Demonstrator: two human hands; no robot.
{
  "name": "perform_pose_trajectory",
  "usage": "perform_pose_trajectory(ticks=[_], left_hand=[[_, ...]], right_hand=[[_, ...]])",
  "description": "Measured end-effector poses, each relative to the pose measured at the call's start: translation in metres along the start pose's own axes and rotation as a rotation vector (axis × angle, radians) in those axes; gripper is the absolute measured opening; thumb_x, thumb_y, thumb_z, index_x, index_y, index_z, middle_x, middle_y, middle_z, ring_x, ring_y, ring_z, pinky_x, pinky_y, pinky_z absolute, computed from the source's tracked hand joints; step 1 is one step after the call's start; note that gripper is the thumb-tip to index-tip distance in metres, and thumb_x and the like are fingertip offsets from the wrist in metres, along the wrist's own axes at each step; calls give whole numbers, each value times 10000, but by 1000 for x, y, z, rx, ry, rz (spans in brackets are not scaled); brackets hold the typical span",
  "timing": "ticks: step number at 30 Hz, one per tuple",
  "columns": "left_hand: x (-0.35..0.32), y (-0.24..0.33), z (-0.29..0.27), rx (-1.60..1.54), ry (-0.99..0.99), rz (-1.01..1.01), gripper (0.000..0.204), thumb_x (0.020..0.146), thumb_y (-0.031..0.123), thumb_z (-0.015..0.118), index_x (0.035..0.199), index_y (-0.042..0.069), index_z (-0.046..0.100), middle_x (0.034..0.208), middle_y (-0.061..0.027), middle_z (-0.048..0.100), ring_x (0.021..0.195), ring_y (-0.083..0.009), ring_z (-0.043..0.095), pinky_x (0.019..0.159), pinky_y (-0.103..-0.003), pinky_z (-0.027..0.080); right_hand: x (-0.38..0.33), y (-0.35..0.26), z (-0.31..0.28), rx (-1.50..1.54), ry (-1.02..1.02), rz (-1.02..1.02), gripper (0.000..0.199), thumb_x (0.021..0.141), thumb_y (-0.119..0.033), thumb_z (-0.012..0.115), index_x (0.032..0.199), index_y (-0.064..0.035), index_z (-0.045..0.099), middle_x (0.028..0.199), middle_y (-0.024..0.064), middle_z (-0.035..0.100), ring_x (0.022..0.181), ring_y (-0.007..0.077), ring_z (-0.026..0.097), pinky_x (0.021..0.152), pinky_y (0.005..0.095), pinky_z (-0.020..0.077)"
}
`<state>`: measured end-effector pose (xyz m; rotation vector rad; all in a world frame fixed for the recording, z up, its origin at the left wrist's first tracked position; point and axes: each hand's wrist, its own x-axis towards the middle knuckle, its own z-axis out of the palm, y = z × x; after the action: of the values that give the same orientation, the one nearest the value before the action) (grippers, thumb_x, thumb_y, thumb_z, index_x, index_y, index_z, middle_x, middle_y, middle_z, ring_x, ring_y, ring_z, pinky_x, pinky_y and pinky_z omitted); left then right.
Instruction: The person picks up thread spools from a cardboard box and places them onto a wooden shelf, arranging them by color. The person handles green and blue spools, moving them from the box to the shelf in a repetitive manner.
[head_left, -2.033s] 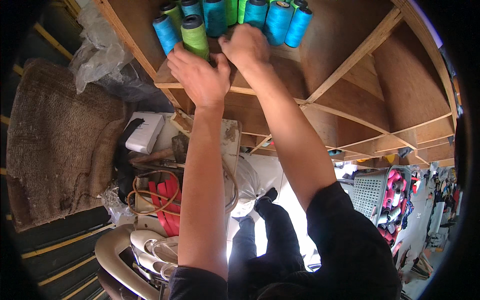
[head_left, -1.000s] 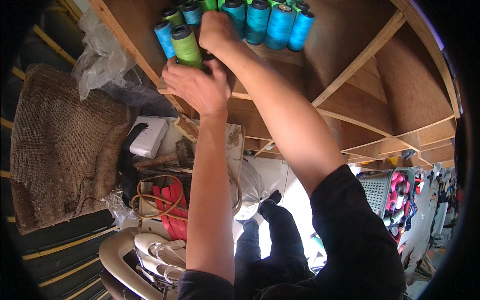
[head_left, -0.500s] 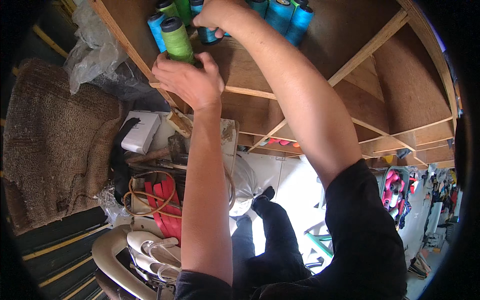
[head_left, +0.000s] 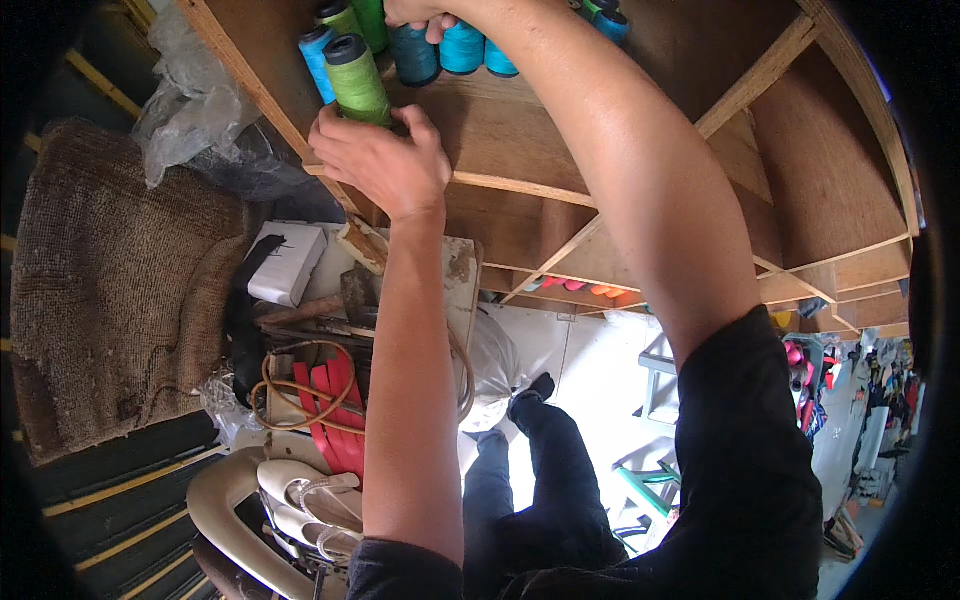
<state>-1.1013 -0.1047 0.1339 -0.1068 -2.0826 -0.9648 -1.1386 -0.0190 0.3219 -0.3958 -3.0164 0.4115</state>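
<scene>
My left hand [head_left: 385, 160] is wrapped round the lower part of a lime green thread spool [head_left: 360, 90] with a black top, near the front edge of a wooden shelf compartment. My right hand [head_left: 418, 12] reaches to the top edge of the view, its fingers closed over the upper end of a dark teal thread spool [head_left: 413, 55]. That spool's top is hidden by the hand. Bright blue spools [head_left: 462, 48] stand just right of it. Left of the lime spool are a blue spool [head_left: 318, 65] and more green spools [head_left: 370, 22].
Wooden dividers [head_left: 760, 75] split the shelf [head_left: 520, 187] into compartments. Below left are a white box [head_left: 287, 262], red strips [head_left: 335, 410], a coiled tan cord [head_left: 262, 400] and pale shoes [head_left: 300, 490]. Brown sacking [head_left: 120, 290] hangs at far left. A green-and-white stool [head_left: 645, 490] stands on the floor.
My right hand has moved farther up, over the dark teal spool's top, and its forearm has shifted right. More bright blue spools now show. My left hand keeps its hold on the lime spool.
</scene>
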Motion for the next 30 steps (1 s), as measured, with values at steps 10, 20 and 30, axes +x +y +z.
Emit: perform_pose_trajectory(ticks=[10,20,30], left_hand=[[3,0,-7,-42,-40,27,578,805,138,665,1314,-42,456,1194,-238,532,1136,-424,506,1014,-504,354],[3,-2,-6,-6,-68,6,575,796,180,734,1280,-13,489,1205,-200,575,1145,-391,520,1010,-486,365],[4,-2,-6,-1,-105,43,502,747,198,734,1190,31,566,1156,-144,605,1112,-351,512,989,-470,331]], right_hand=[[10,-5,1,-98,62,-4,180,845,9,663,990,100,718,936,222,744,793,300,754,656,401,621],[-38,-22,-38,-82,-66,-261,333,775,-213,763,981,48,745,980,237,733,833,301,741,732,424,584],[-26,-19,-26,-169,160,-189,392,750,-109,789,1098,55,715,1156,243,696,1080,356,691,892,429,569]])
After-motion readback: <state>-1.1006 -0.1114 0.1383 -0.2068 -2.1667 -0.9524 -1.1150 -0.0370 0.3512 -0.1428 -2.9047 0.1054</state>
